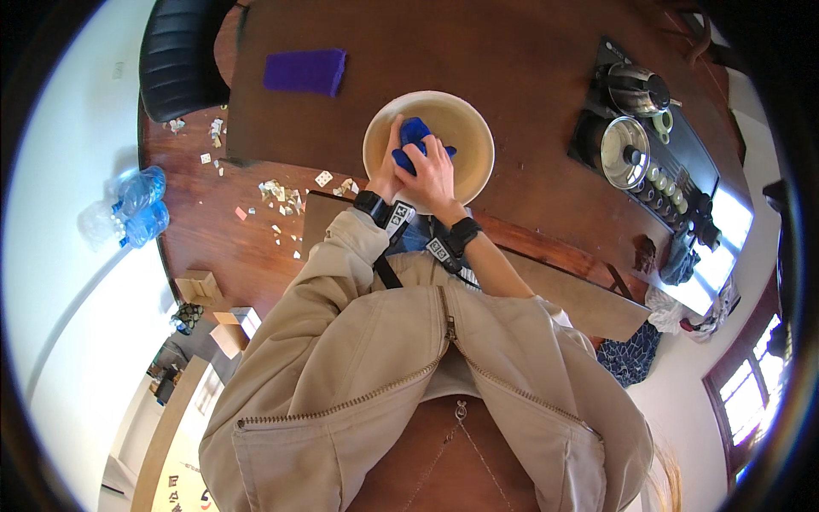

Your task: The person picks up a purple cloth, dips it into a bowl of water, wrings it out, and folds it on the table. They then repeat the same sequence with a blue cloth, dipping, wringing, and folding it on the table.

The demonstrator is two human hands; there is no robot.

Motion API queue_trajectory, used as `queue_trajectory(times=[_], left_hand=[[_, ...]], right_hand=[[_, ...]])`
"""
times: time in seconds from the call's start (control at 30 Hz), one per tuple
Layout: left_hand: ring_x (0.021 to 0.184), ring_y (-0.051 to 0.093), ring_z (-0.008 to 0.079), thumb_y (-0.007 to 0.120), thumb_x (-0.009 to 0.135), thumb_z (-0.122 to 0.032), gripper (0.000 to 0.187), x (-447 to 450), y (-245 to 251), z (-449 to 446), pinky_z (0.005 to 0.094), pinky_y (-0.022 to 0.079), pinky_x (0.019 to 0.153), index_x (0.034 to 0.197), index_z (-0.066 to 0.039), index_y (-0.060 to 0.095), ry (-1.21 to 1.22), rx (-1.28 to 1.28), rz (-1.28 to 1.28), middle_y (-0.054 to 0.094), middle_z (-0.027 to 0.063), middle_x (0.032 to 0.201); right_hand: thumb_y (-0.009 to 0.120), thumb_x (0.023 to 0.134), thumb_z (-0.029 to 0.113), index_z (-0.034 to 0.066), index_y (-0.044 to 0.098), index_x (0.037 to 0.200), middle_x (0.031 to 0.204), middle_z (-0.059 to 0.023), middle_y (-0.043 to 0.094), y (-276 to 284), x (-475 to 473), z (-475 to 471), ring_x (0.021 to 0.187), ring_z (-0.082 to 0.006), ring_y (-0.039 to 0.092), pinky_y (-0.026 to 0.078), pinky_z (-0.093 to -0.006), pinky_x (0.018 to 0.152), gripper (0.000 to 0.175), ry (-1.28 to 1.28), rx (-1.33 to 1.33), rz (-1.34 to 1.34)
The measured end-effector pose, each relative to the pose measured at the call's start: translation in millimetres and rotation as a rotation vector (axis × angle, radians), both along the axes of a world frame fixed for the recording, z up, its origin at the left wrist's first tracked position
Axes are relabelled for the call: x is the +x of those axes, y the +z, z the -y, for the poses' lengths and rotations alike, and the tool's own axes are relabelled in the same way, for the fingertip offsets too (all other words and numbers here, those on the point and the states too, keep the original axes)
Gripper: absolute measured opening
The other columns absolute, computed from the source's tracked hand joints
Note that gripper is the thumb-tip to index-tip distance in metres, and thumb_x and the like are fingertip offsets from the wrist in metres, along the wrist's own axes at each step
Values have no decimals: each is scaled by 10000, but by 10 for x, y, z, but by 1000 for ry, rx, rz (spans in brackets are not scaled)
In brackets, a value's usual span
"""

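Note:
A bunched blue cloth (414,131) is gripped between my two hands over a wide cream-coloured basin (473,173) on the dark wooden table. My left hand (388,168) holds the cloth from the left side, its fingers partly hidden behind the blue folds. From the right, my right hand (433,174) closes over the cloth with bent fingers. Part of the cloth sticks out past the right knuckles. Whether there is water in the basin I cannot tell. Both wrists wear black bands with small printed tags.
A folded purple cloth (304,72) lies at the table's far left. On the right, a black tray (694,150) carries a metal pot (636,88), a glass lid (624,152) and several small cups. Paper scraps (281,195) litter the floor by a black chair (182,61).

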State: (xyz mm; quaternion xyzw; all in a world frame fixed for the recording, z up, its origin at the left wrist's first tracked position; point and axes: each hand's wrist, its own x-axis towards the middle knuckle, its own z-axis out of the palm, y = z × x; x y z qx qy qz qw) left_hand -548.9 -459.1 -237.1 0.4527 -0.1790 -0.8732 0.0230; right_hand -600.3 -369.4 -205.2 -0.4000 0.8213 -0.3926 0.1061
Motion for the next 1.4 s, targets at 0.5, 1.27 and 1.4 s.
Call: queue_trajectory(times=[0.5,1.27,1.4], left_hand=[[870,601,147,464,969,-383,350,-103,-328,-119,322,492,747,944,-74,626,-13,-256,217,635,30,942],[744,563,216,617,917,-263,273,-17,415,161,321,449,680,820,-8,640,-230,-1325,75,536,105,834],[907,585,165,574,949,-334,355,-29,415,192,271,462,775,1117,-22,586,-333,-969,-42,588,77,1025]], right_hand=[[516,935,368,-10,659,856,798,-259,652,-101,-351,194,784,-439,629,502,-511,686,411,-371,87,204],[487,947,166,23,579,1183,984,-272,633,378,-812,-443,932,-392,628,500,-395,794,291,-69,357,314],[514,939,196,35,573,1188,961,-288,630,239,-785,-466,925,-406,626,508,-394,785,302,-200,229,423]])
